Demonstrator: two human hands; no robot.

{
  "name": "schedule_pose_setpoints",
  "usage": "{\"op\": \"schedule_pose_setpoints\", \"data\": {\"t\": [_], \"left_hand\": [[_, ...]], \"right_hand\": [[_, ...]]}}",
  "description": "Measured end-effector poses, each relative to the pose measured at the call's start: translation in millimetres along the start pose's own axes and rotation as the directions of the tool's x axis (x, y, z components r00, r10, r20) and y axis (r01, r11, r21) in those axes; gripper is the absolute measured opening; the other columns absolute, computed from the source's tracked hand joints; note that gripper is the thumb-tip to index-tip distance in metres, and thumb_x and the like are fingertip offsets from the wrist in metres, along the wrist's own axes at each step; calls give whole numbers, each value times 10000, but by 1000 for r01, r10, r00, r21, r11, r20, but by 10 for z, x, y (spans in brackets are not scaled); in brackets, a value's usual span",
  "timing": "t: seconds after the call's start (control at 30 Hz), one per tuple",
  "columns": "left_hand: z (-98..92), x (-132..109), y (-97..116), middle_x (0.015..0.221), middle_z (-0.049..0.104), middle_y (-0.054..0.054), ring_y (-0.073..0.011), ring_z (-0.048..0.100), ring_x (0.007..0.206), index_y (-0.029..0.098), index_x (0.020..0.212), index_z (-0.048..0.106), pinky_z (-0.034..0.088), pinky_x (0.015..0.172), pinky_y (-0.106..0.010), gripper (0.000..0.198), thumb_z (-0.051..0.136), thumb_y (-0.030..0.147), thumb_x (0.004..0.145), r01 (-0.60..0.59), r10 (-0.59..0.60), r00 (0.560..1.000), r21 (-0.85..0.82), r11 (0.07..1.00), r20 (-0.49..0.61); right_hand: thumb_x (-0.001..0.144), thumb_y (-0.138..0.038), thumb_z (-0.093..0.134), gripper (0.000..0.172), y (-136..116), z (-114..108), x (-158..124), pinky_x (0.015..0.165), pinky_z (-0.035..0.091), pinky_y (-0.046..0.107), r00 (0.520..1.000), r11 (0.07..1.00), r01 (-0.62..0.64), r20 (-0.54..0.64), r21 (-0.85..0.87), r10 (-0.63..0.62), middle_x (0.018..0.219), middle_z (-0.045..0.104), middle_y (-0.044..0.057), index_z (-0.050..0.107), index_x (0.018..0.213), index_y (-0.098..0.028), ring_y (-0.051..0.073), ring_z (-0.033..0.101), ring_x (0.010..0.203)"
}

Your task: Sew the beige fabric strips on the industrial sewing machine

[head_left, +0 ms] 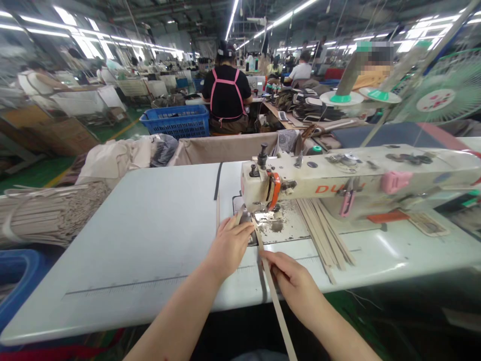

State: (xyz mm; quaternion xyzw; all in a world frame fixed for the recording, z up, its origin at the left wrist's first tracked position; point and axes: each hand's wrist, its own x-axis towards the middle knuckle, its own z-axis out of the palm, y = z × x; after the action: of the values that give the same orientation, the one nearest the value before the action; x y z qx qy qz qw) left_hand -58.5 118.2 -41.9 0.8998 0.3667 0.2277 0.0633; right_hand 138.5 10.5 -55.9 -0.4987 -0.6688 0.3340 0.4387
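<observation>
A long narrow beige strip (277, 306) runs from the presser foot area of the sewing machine (300, 175) down over the table's front edge. My left hand (229, 248) lies just left of the needle area, fingers pressed together, fingertips on the strip's upper end. A short beige end also shows by those fingers. Lower down, my right hand (295, 281) pinches the same strip between thumb and fingers. Several similar loose strips (323, 235) lie under the machine arm, right of my hands. The needle tip itself is hard to make out.
A dark strip (218, 181) lies on the white table (150, 225) behind my left hand. Bundled strips (52, 213) and a blue tub (22, 276) stand at the left. A fabric-lined bin (225, 149) is behind the table; a person (226, 90) sits beyond. A fan (443, 95) stands right.
</observation>
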Motion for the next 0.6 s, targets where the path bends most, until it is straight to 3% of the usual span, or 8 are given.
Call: {"op": "schedule_pose_setpoints", "data": {"t": [0.1,0.2,0.27,0.33,0.4,0.43,0.5,0.6], "left_hand": [[2,4,-10,1350,689,-71,-302,459,1439,233,1309,649,382,1192,-559,388,510,107,969,-10,9,999,-39,999,-37],[22,30,-25,1253,698,-73,-276,540,1341,236,1185,673,430,1167,-525,348,514,62,929,14,-33,990,-139,990,-134],[51,80,-57,1213,649,-84,-253,600,1236,227,1118,657,508,1098,-477,312,546,52,885,99,-154,966,-254,962,-207],[80,166,-117,1258,562,-105,-227,642,1134,211,1160,611,600,943,-398,372,590,48,827,244,-355,902,-385,890,-248],[86,295,-203,1328,500,-131,-203,672,1031,200,1275,554,624,788,-328,527,630,49,775,380,-514,828,-450,808,-225],[75,373,-252,1337,508,-136,-192,681,975,195,1320,534,617,759,-316,584,648,57,764,425,-546,814,-440,791,-195],[27,549,-352,1253,603,-122,-186,681,882,178,1321,571,594,797,-331,575,685,96,764,469,-531,841,-348,811,-102],[-59,818,-475,1012,729,-86,-223,682,843,156,1131,712,547,844,-347,364,735,190,770,479,-482,874,-262,838,55]], "right_hand": [[968,-119,508,365,28,-56,132,838,579,351,983,951,184,43,-250,-179,1044,689,88,697,1259,-233,206,660,944],[1001,-191,557,269,44,-64,296,840,573,418,940,772,327,101,-545,-327,1027,691,118,727,1210,-194,250,645,948],[1023,-222,545,312,64,-54,394,934,556,476,909,643,390,165,-660,-382,1166,705,147,695,1292,-168,293,635,1096],[1039,-239,529,373,90,-45,461,1044,515,502,898,580,412,206,-703,-388,1365,658,151,635,1386,-151,315,566,1291],[1050,-254,516,401,113,-40,484,1100,489,493,905,572,399,208,-716,-371,1466,604,138,604,1427,-147,306,504,1389],[1053,-258,510,406,119,-39,482,1112,483,488,911,576,386,199,-720,-362,1481,594,134,599,1434,-147,300,493,1406],[1059,-258,498,408,121,-37,464,1128,475,483,918,580,368,184,-726,-352,1487,590,132,599,1437,-144,292,484,1423],[1065,-254,480,404,109,-31,443,1130,477,481,923,580,355,177,-733,-341,1487,592,127,607,1432,-142,291,487,1426]]}}
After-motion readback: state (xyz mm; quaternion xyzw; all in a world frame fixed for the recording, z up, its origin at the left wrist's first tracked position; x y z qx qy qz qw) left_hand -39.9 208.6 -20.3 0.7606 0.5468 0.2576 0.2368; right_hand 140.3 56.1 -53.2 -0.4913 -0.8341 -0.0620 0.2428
